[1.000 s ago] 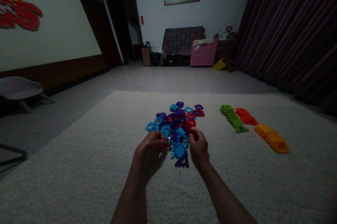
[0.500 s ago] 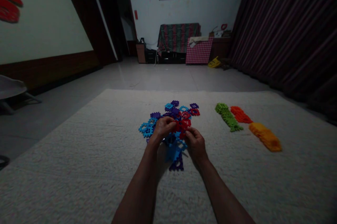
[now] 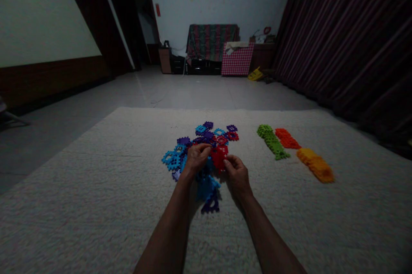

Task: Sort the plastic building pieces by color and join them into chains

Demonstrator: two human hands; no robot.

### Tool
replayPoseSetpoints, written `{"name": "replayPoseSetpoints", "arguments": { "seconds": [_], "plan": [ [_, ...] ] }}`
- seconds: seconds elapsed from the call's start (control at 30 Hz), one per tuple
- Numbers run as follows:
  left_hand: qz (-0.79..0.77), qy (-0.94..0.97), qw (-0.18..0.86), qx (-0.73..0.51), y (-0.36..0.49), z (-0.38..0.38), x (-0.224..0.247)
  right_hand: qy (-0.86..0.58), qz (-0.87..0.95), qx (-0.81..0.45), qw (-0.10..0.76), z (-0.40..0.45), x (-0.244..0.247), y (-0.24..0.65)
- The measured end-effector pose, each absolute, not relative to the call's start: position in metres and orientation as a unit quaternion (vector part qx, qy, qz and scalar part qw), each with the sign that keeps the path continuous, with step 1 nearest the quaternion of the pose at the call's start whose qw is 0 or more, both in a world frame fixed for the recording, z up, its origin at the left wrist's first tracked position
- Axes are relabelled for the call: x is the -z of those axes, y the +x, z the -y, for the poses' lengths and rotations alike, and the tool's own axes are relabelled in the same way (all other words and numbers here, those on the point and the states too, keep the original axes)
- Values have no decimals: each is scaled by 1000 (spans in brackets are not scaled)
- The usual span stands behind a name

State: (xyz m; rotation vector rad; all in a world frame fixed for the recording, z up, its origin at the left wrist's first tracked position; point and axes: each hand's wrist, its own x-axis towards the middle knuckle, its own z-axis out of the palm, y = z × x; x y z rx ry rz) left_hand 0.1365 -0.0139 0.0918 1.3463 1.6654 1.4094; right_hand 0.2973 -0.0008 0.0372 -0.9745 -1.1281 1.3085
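Observation:
Red toothed plastic building pieces (image 3: 219, 158) are between my two hands, over a loose pile of such pieces. My right hand (image 3: 237, 173) pinches their right edge between thumb and fingers. My left hand (image 3: 197, 158) is closed at their upper left, thumb and fingertips together; what it grips there is partly hidden, but it appears to be the red pieces too. Light blue pieces (image 3: 174, 160) lie left of my left hand, and others lie under it. A dark purple piece (image 3: 210, 205) lies nearest me. More purple pieces (image 3: 208, 135) and a red one (image 3: 232, 136) lie behind.
To the right lie a green row (image 3: 273, 143), a red-orange row (image 3: 287, 138) and a yellow-orange row (image 3: 315, 165) of similar pieces. Everything rests on a cream rug (image 3: 128, 205). Farther off are a cloth-covered cabinet (image 3: 212, 42) and a dark curtain (image 3: 309, 38).
The view has turned slightly right, so the scene sits farther left. The red pieces between my hands now show more flat-on. Both hands stay closed at about the same place over the pile.

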Motion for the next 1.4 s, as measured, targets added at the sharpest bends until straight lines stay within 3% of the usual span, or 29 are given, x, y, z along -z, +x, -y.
{"name": "replayPoseSetpoints", "arguments": {
  "seconds": [0.3,0.43,0.53,0.7,0.93,1.2,1.4],
  "plan": [
    [-694,423,160,-559,104,12,-80,-524,476,-410,575,-78,-40,344],
    [-698,461,125,-534,103,11,-73,-597,558,-223,532,-90,-38,355],
    [-693,507,90,-504,105,9,-65,-549,636,-122,528,-71,-37,342],
    [-692,581,23,-428,106,3,-56,-396,772,-197,457,-34,-39,305],
    [-625,696,-15,-354,119,-3,-50,-365,820,-199,394,-36,-32,302],
    [-635,697,-38,-330,134,2,-49,-371,788,-223,438,-37,-36,303],
    [-629,704,-34,-329,134,-2,-49,-457,680,-280,500,-44,-39,315]
  ]
}}
